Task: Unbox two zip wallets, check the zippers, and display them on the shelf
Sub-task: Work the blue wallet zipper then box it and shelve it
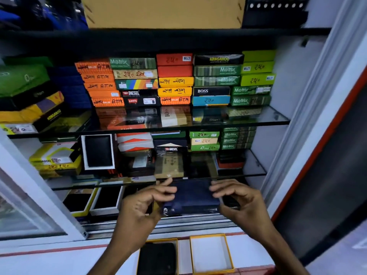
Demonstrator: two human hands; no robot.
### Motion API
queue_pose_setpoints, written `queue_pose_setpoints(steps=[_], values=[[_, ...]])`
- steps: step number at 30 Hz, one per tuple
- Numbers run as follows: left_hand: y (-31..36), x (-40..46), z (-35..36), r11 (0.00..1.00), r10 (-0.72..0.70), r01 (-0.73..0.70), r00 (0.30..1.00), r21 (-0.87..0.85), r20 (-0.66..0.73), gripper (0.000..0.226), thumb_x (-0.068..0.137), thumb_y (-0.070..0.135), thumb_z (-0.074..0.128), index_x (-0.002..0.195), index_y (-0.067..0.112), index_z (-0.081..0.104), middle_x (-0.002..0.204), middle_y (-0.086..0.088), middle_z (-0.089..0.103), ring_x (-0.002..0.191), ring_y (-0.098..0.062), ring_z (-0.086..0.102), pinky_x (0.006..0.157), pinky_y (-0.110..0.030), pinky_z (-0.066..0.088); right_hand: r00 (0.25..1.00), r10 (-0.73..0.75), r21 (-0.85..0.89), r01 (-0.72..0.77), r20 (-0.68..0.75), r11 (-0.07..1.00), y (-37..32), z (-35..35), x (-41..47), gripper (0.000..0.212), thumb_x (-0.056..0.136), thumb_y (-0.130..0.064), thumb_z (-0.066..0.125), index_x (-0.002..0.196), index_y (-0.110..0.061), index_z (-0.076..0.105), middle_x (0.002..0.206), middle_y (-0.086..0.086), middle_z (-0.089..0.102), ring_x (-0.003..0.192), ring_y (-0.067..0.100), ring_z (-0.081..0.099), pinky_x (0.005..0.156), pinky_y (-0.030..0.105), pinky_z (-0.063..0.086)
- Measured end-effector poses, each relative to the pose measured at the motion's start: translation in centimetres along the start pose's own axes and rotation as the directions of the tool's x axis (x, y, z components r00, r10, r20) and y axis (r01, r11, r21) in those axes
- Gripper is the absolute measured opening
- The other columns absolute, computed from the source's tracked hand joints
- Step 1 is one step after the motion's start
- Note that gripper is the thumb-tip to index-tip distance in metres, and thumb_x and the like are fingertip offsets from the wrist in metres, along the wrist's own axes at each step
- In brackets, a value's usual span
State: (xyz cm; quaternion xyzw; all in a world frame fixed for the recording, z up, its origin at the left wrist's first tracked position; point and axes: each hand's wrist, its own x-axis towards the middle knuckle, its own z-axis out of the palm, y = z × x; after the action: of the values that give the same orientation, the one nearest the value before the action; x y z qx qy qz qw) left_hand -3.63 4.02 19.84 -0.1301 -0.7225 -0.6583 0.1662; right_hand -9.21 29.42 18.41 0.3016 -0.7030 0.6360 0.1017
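Holding the navy zip wallet [191, 197] between both hands, I can't see much of its far edge, which runs into shadow under the glass shelf [256, 173]. Motion blur smears my fingertips, so the exact grip is hard to read. My left hand [143, 203] covers the wallet's left end, fingers half curled over its top, with the zipper pull [165, 211] showing just beside my palm. My right hand [237, 197] pinches the right end, fingers curved narrow across the top edge, thumb hidden below. Zipper teeth show along the near side.

The wallet sits level in front of the cabinet's lowest compartment, above the sliding-door rail [178, 223]. Stacked wallet boxes [174, 80] crowd the shelves above; the open room is just in front of the bottom shelf. A sliding glass door [29, 205] stands to the left.

Below my wrists, on the counter, a black wallet [157, 259] lies in a yellow-rimmed box, cut off by the frame's bottom, beside an empty yellow-rimmed box [211, 253].
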Motion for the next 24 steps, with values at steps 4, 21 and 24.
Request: queue_pose_setpoints(steps=[4,21,24], values=[[-2.5,-1.5,0.8,0.997,0.028,-0.030,0.999,0.076,0.022,0.050,0.066,-0.031,0.063,0.081,0.015,0.078,0.107,0.001,0.076,0.122,-0.021,0.061,0.102,-0.031,0.049,0.998,-0.044,-0.085,0.040,-0.049,0.996,1.9,-0.2,-2.3,0.022,0.072,-0.002,0.079,0.084,-0.020,0.079,0.100,-0.002,0.078,0.109,0.024,0.069,0.093,0.037,0.055],[-14.8,-5.8,9.3,0.665,-0.692,0.723,0.691,0.190,-0.207,0.022,0.066,0.008,0.084,0.073,0.026,0.072,0.080,0.000,0.078,0.077,-0.015,0.074,0.079,-0.041,0.061,0.597,0.769,-0.274,-0.797,-0.229,0.538,11.3,0.3,-10.3,0.041,0.071,-0.009,0.079,0.062,-0.048,0.070,0.063,-0.034,0.069,0.071,-0.006,0.071,0.085,0.037,0.062],[-16.7,-6.6,10.1,0.635,-0.685,0.713,0.698,0.298,-0.210,0.012,0.070,0.014,0.082,0.081,0.014,0.078,0.072,0.009,0.073,0.077,-0.012,0.073,0.081,-0.035,0.059,0.586,0.782,-0.367,-0.789,-0.213,0.492,12.7,0.6,-10.9,0.043,0.075,-0.008,0.076,0.055,-0.046,0.070,0.063,-0.023,0.074,0.063,-0.001,0.068,0.082,0.036,0.060]])
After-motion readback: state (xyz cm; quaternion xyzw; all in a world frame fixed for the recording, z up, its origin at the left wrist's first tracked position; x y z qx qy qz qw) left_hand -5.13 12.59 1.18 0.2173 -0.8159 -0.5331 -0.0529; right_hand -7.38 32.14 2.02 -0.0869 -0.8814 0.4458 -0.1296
